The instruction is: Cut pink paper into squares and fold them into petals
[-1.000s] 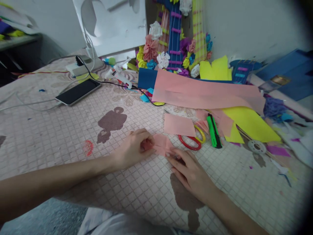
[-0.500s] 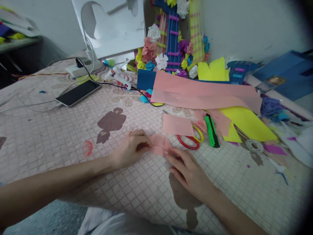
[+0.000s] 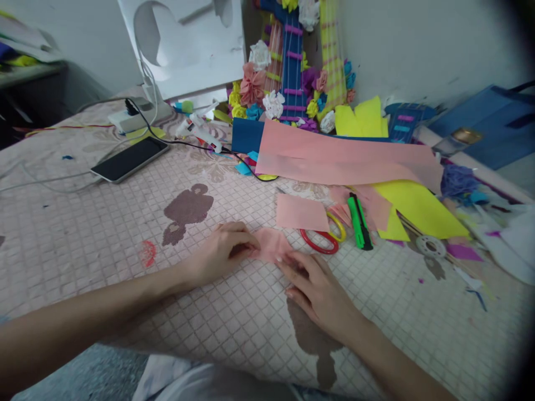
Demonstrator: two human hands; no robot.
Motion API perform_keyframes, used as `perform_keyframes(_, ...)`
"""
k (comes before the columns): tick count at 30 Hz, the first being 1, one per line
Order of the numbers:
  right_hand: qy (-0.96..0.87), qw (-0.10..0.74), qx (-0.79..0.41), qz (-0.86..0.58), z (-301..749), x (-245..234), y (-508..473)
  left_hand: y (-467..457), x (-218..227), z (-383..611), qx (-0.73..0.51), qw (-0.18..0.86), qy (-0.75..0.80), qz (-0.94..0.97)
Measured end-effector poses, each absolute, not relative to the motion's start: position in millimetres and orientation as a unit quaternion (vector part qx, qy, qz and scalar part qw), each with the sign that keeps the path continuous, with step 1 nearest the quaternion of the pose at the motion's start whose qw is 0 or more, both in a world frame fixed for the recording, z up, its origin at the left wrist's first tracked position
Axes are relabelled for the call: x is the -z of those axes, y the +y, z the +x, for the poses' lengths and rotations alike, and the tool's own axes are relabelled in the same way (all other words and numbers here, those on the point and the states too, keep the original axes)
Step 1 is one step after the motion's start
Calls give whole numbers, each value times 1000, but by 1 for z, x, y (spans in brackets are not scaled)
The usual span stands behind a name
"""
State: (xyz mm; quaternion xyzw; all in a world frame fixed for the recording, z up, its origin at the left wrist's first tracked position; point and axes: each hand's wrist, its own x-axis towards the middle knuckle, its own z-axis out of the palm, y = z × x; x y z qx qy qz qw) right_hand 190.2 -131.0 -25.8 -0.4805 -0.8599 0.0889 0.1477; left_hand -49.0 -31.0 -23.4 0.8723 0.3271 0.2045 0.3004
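A small folded piece of pink paper (image 3: pixel 272 244) lies on the patterned pink cloth (image 3: pixel 104 234) in front of me. My left hand (image 3: pixel 221 253) pinches its left end with thumb and fingers closed. My right hand (image 3: pixel 320 292) lies flat on the cloth, its fingertips pressing the paper's right edge. A loose pink paper rectangle (image 3: pixel 301 213) lies just beyond, partly over red and yellow scissors (image 3: pixel 324 240). A green utility knife (image 3: pixel 359 221) lies to their right.
A long pink sheet (image 3: pixel 346 159), yellow sheets (image 3: pixel 422 209) and blue paper are piled at the back right. A phone (image 3: pixel 129 159), cables, a power strip (image 3: pixel 137 114) and a glue gun (image 3: pixel 198 131) lie at the back left. Paper flowers on a craft guitar (image 3: pixel 288 72) stand behind.
The pink paper has been pressed flatter and narrower between my hands. My right hand's fingers slid slightly left onto its edge. The view shifted a little.
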Motion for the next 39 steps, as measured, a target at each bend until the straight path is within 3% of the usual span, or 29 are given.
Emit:
perform_keyframes(9,-866,182,-79,-459,196,31,-132,-32,22,-50,-240,327,322,856)
perform_keyframes(16,-781,336,-148,-505,197,26,-127,-21,11,-53,-289,356,397,795)
perform_keyframes(24,-752,413,-144,-492,186,-9,-81,19,3,-26,-161,349,379,842)
perform_keyframes(30,-735,439,-161,-490,188,0,-77,18,-4,-7,-69,350,375,856)
perform_keyframes(35,-729,443,-144,-502,192,0,-85,23,-1,-16,-107,416,413,803)
perform_keyframes(39,-740,437,-96,-502,183,1,-88,18,3,-26,-201,584,491,614)
